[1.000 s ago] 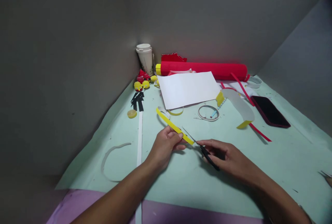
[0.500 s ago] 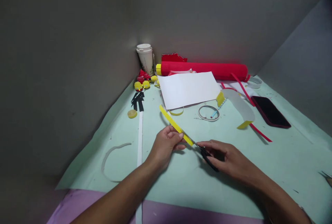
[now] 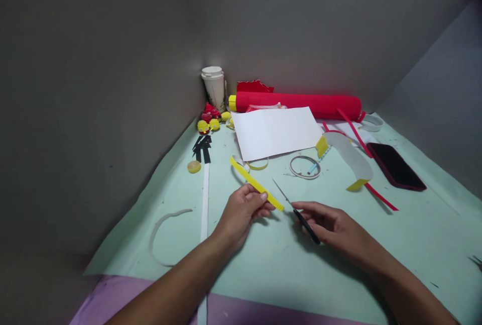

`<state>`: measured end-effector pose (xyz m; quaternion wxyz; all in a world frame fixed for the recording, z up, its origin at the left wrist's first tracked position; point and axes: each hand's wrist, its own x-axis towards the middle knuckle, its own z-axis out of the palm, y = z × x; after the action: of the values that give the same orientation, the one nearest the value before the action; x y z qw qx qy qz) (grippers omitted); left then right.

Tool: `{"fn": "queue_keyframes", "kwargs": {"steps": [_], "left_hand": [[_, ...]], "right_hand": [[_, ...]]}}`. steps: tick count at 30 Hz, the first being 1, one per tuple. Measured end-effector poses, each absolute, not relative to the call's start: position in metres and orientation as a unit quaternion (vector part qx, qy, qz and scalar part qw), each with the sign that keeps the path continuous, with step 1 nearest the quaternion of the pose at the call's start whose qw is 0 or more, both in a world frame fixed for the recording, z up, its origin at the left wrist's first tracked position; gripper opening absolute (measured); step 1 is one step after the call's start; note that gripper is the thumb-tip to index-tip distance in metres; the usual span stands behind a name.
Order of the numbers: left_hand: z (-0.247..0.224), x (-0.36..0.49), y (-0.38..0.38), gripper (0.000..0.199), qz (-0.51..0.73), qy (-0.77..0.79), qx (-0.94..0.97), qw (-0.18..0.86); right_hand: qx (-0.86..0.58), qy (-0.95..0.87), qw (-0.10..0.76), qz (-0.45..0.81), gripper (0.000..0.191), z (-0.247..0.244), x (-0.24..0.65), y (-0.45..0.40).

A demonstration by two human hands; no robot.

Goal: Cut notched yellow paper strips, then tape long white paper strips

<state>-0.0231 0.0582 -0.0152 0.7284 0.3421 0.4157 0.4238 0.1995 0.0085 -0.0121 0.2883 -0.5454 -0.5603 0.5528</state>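
Observation:
My left hand (image 3: 246, 212) pinches a ridged yellow paper strip (image 3: 250, 179) between thumb and fingers, over the pale green sheet. The strip slants from upper left to lower right, and its near end sticks out past my fingertips. Just to the right, my right hand (image 3: 326, 224) is closed on black-handled scissors (image 3: 307, 225). Their thin blades point up and left, apart from the strip, and look closed. Beyond the strip's far end, a curled pale paper band (image 3: 241, 164) lies on the sheet.
Behind are a white paper sheet (image 3: 278, 134), a red corrugated roll (image 3: 297, 104) and a white cup (image 3: 214, 86). A phone (image 3: 397, 166) lies right, near a curved grey-and-yellow strip (image 3: 350, 156). Black paper pieces (image 3: 203, 149), a tape roll (image 3: 194, 167) and a long white strip (image 3: 205, 204) are left.
The scissors have moved away from the yellow strip, to the right; before, their blades lay along its edge. My left hand keeps its hold on the strip. The view has shifted slightly.

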Motion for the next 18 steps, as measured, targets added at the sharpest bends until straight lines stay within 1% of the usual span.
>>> {"fn": "queue_keyframes", "kwargs": {"steps": [3, 8, 18], "left_hand": [[-0.0149, -0.0235, 0.0578, 0.025, 0.428, 0.411, 0.349, 0.726], [-0.0160, -0.0248, 0.0583, 0.027, 0.424, 0.417, 0.356, 0.721], [-0.0166, -0.0233, 0.0575, 0.024, 0.423, 0.420, 0.379, 0.708]], "right_hand": [[-0.533, -0.558, 0.273, 0.575, 0.045, -0.0115, 0.1987, 0.0072], [-0.539, -0.568, 0.249, 0.570, 0.044, -0.0095, 0.1972, 0.0060], [-0.530, -0.579, 0.255, 0.564, 0.042, -0.0101, 0.1961, 0.0061]]}}
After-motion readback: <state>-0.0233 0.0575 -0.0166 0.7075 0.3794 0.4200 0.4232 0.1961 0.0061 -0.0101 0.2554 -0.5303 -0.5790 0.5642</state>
